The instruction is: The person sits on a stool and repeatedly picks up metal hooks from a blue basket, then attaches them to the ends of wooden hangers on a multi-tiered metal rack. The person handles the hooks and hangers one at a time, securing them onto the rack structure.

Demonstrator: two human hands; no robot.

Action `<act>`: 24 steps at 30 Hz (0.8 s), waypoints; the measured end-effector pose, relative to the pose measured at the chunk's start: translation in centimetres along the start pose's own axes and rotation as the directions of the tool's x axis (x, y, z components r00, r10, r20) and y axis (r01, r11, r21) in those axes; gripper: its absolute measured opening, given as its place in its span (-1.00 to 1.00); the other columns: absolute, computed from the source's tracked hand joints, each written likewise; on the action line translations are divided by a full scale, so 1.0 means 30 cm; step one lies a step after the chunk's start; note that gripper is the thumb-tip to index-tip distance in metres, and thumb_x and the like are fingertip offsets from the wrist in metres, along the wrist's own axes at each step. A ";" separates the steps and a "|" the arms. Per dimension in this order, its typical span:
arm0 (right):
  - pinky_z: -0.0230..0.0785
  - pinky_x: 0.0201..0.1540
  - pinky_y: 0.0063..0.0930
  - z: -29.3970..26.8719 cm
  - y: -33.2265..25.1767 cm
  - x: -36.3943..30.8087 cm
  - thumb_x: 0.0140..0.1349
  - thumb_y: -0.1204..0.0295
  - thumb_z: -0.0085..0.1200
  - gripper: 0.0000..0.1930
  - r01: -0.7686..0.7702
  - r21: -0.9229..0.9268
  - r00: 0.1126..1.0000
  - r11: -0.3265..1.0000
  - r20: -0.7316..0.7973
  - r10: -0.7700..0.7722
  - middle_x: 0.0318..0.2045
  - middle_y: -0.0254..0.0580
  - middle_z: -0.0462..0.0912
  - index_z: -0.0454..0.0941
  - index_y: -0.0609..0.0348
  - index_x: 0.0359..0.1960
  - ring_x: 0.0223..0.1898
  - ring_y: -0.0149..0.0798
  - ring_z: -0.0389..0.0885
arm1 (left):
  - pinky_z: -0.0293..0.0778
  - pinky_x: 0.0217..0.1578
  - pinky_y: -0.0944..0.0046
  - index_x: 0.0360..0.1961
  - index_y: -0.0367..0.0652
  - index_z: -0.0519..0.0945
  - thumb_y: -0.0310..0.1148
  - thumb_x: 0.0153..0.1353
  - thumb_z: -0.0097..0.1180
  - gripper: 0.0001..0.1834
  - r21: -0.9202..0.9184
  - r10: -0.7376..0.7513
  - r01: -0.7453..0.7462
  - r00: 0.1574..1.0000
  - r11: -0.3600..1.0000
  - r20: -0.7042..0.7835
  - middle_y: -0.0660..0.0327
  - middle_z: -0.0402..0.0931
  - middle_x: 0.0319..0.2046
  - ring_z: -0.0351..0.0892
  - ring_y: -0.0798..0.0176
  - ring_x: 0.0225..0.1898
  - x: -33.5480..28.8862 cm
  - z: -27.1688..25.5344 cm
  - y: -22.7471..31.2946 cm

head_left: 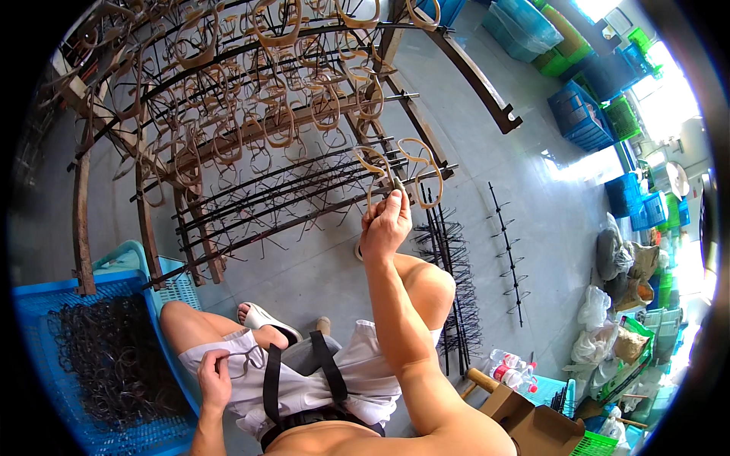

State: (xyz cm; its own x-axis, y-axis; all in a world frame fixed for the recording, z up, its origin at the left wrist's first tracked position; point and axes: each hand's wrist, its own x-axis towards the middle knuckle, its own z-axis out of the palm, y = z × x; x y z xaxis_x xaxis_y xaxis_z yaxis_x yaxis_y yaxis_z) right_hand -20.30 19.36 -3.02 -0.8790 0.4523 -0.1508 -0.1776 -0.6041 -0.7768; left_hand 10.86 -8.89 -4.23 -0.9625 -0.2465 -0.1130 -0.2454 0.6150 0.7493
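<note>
My right hand (386, 226) reaches forward to the near right end of a metal rack (304, 207). Its fingers are pinched at the middle of a tan eyeglass frame (430, 199), beside the ends of the black hooked rods. Whether the frame touches a hook is hidden by the fingers. My left hand (214, 380) rests by my left thigh, closed on a thin dark eyeglass frame (242, 365) that lies over my white shorts. Many similar tan frames (280, 125) hang in rows on the rack's upper bars.
A blue basket (38, 292) of tangled dark pieces (114, 365) stands at my left. Black spiked rods (449, 281) lie right of my knee, another rod (508, 254) farther right. Plastic bottles (511, 370) and a cardboard box (532, 418) sit lower right; blue crates (578, 114) stand beyond.
</note>
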 end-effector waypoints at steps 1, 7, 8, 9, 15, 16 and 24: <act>0.02 -0.81 -0.64 0.004 0.001 -0.001 0.34 0.38 -0.17 -0.87 -0.003 0.001 1.000 1.000 -0.005 0.003 -0.74 -0.47 0.14 0.37 0.15 -0.27 -0.80 -0.53 0.11 | 0.50 -0.35 0.29 -0.18 -0.30 0.42 -0.66 0.10 -0.04 -0.77 -0.140 -0.064 0.060 0.998 0.988 -0.026 0.08 0.47 -0.31 0.50 0.19 -0.36 0.003 0.020 0.006; 0.02 -0.82 -0.65 -0.017 -0.002 0.005 0.34 0.38 -0.17 -0.87 -0.027 0.003 0.998 1.000 0.065 0.027 -0.75 -0.46 0.14 0.37 0.16 -0.30 -0.79 -0.54 0.13 | 0.56 -0.53 0.39 -0.05 -0.24 0.31 -0.62 0.17 -0.06 -0.70 -0.598 -0.306 0.270 0.951 0.755 0.044 0.09 0.49 -0.29 0.52 0.32 -0.43 0.052 0.041 0.148; 0.01 -0.83 -0.65 -0.022 -0.003 0.004 0.34 0.39 -0.17 -0.87 -0.019 -0.013 0.994 1.000 0.104 0.020 -0.76 -0.45 0.14 0.36 0.17 -0.31 -0.79 -0.54 0.14 | 0.56 -0.54 0.38 -0.05 -0.24 0.31 -0.63 0.17 -0.06 -0.69 -0.645 -0.331 0.294 0.941 0.705 0.067 0.08 0.50 -0.30 0.54 0.30 -0.46 0.066 0.041 0.172; 0.00 -0.83 -0.65 -0.026 0.000 -0.002 0.34 0.39 -0.17 -0.86 -0.016 -0.028 0.990 0.999 0.142 0.020 -0.76 -0.45 0.15 0.36 0.17 -0.32 -0.79 -0.54 0.14 | 0.56 -0.54 0.38 -0.06 -0.24 0.32 -0.64 0.16 -0.05 -0.70 -0.678 -0.320 0.296 0.943 0.673 0.094 0.08 0.50 -0.30 0.53 0.31 -0.47 0.075 0.043 0.182; 0.05 -0.78 -0.68 -0.085 0.035 -0.012 0.33 0.42 -0.16 -0.85 0.153 -0.269 0.964 0.951 0.254 -0.084 -0.75 -0.43 0.24 0.40 0.25 -0.25 -0.77 -0.56 0.17 | 0.56 -0.48 0.40 -0.15 -0.30 0.40 -0.63 0.15 -0.02 -0.78 -0.767 -0.276 0.295 0.948 0.569 0.160 0.10 0.53 -0.31 0.54 0.34 -0.48 0.145 0.060 0.233; 0.07 -0.76 -0.69 -0.095 0.039 -0.010 0.33 0.43 -0.16 -0.84 0.177 -0.295 0.959 0.939 0.264 -0.098 -0.74 -0.43 0.25 0.41 0.26 -0.22 -0.76 -0.57 0.17 | 0.56 -0.47 0.40 -0.16 -0.30 0.41 -0.63 0.15 -0.01 -0.79 -0.791 -0.271 0.276 0.952 0.545 0.145 0.10 0.53 -0.32 0.54 0.34 -0.48 0.163 0.068 0.249; 0.10 -0.67 -0.73 -0.123 0.015 0.029 0.32 0.46 -0.18 -0.76 0.340 -0.500 0.915 0.796 0.370 -0.159 -0.71 -0.43 0.33 0.44 0.30 -0.08 -0.70 -0.61 0.22 | 0.54 -0.46 0.43 -0.22 -0.25 0.49 -0.56 0.14 0.10 -0.83 -0.928 -0.075 0.065 0.996 0.367 0.041 0.06 0.57 -0.30 0.56 0.37 -0.48 0.281 0.104 0.390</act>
State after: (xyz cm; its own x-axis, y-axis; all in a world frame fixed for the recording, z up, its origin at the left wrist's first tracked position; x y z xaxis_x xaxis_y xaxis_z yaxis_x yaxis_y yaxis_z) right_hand -19.52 21.90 -5.74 -0.9402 0.2670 0.2117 -0.2195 0.0009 -0.9756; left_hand -0.49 -1.42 1.55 -0.9453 -0.2612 -0.1953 -0.0460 -0.4858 0.8728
